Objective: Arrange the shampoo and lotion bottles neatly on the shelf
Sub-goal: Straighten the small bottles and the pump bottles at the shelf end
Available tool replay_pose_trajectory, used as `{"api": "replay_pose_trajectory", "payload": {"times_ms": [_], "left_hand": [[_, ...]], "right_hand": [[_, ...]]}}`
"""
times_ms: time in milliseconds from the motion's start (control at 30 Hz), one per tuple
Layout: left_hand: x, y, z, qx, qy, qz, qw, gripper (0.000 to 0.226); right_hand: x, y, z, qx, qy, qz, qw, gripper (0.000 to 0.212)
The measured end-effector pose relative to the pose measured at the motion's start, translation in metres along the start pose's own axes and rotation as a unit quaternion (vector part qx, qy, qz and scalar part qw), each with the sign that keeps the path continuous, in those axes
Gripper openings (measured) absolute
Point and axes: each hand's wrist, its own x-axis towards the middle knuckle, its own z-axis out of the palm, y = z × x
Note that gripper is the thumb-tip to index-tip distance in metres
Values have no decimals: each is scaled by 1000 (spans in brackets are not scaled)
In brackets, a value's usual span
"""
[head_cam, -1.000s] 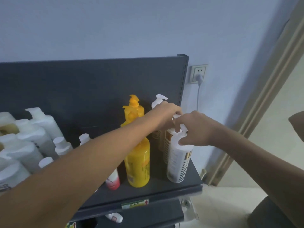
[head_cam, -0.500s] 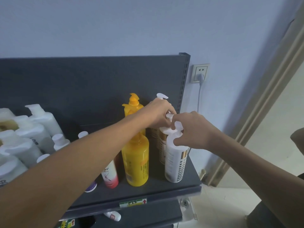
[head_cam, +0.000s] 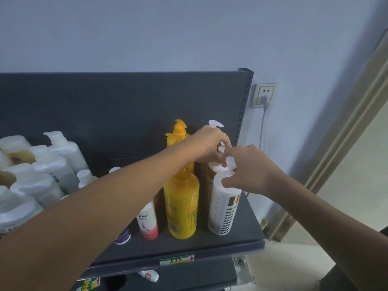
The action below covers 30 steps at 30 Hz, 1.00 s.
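White bottle with a gold and black-grid label stands upright near the right end of a dark shelf, directly beneath the fingers of the right hand. Those fingers are curled tight round its neck, with the thumb hooked on its shoulder just under the pump. The left hand reaches in from the lower left, fingers closed round the white pump of a brown bottle standing close behind the white bottle. The two hands' fingertips almost meet, and whether they touch cannot be told. Just above the left fingers a rear pump pokes up, its body hidden. Left of both sets of fingers, beside the white bottle, stands a yellow bottle, with a rear yellow bottle behind it. Further left, under the left forearm, a Dove bottle — white fading to pink — stands on its cap, next to a purple cap half hidden by the arm. Far to the left of the fingers crowd several white bottles. To the right of the fingers, on the blue wall, a socket holds a plug with its cable hanging down. Well below the fingers, the shelf's front edge carries a label — green with a red arrow.
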Motion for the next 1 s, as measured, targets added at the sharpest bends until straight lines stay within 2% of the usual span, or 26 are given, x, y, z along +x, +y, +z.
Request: {"api": "replay_pose_trajectory", "payload": {"times_ms": [100,200,300,400,567,800,1000], "left_hand": [[2,-4,-8,-1,-34,-1,999,40],[4,-13,-23,-6,-62,8,998,49],[14,-21,-37,15,-8,-6,1000,42],[33,-31,-39,46,67,-41,996,35],[69,-46,-32,65,92,-76,991,39],[99,-55,-24,88,51,-48,994,38],[106,-56,-29,77,13,-38,996,19]], "right_hand": [[1,2,-1,-13,-16,4,1000,34],[4,5,-7,-20,-34,6,999,45],[13,9,-19,-27,-24,15,999,57],[33,17,-32,-27,34,31,999,60],[77,31,-43,-30,49,14,998,32],[126,39,-19,-56,9,-22,998,35],[139,43,-10,-60,15,-22,998,32]]}}
